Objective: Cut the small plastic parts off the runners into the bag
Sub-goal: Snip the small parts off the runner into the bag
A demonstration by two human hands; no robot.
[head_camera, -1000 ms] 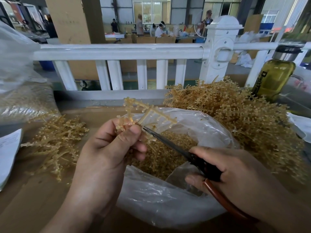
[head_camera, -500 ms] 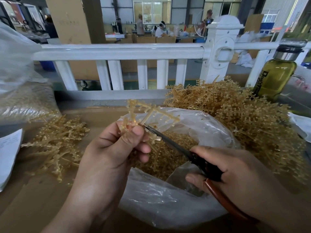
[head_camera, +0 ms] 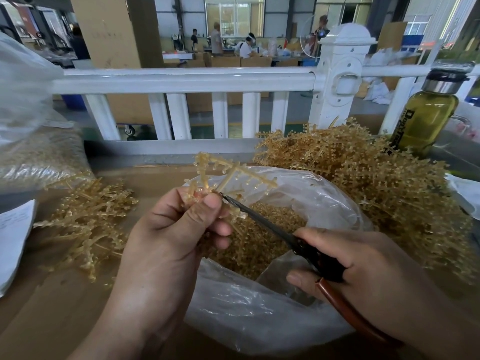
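1. Right hand (head_camera: 363, 276), lower right of frame: fingers curled round the brown handles of the snips (head_camera: 262, 223). The dark blades point up-left toward frame centre.
2. Left hand (head_camera: 166, 245), lower centre: thumb and fingers pinch a runner (head_camera: 233, 172). Its branches stick up past the fingertips, above the bag's mouth.
3. Blade tips meet the runner just beside the left thumb. Tips partly hidden, so blades look nearly closed, but can't tell if they're biting a branch.
4. Clear plastic bag (head_camera: 259, 315) sits under and btw both hands on the cardboard surface (head_camera: 52, 307). Its mouth is open, w/ a heap of small parts (head_camera: 262, 245) inside.
5. Centre left: smaller pile of runners (head_camera: 88, 219) on the cardboard. A paper sheet (head_camera: 13, 237) lies at the left edge.
6. Right side: big pile of runners (head_camera: 376, 183), up against the bag's far side.
7. Upper left: second clear bag (head_camera: 33, 157) w/ tan pieces inside.
8. Upper right: bottle (head_camera: 426, 118) of yellow-green liquid, metal cap, upright behind the big pile.
9. White railing (head_camera: 181, 79) spans the frame beyond the surface. Far bkgd: people (head_camera: 244, 48) at tables, small and blurry.
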